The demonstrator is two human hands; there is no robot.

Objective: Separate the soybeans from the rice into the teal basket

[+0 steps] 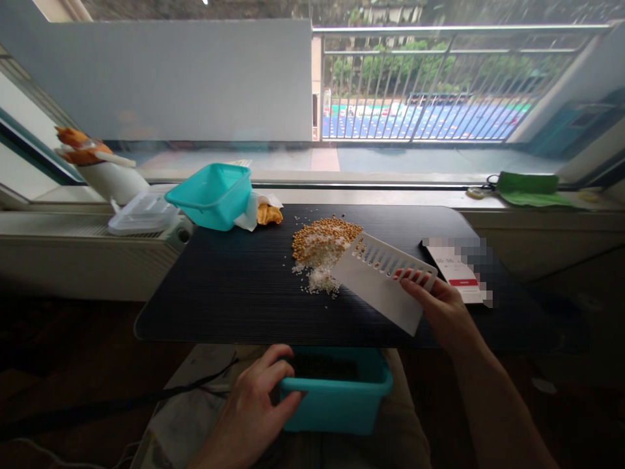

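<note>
Head view: my right grip, at right of centre, is closed around the slotted end of a white scraper, fingers curled at the slots and thumb across its face. The scraper slants up and leftward, its far end at the right side of the heap in the middle of the frame. That heap lies on the dark tabletop: yellow beans mostly at the top, white rice mostly along the lower edge, the two overlapping in between. My left grip, at bottom centre, clasps the left corner of a turquoise bin, which sits on my lap just below the tabletop's near edge.

As for progress, I judge this an early stage. Beans and rice lie together in one loose pile, with stray grains scattered around it, and I see no separate portion set apart. Practically all of what I can make out is on the tabletop, so the handling of the pile looks mostly undone. The bin's inside is too dark for me to tell whether any grains are in it. A second turquoise container stands at upper left, tilted, beside a crumpled orange scrap.
</note>
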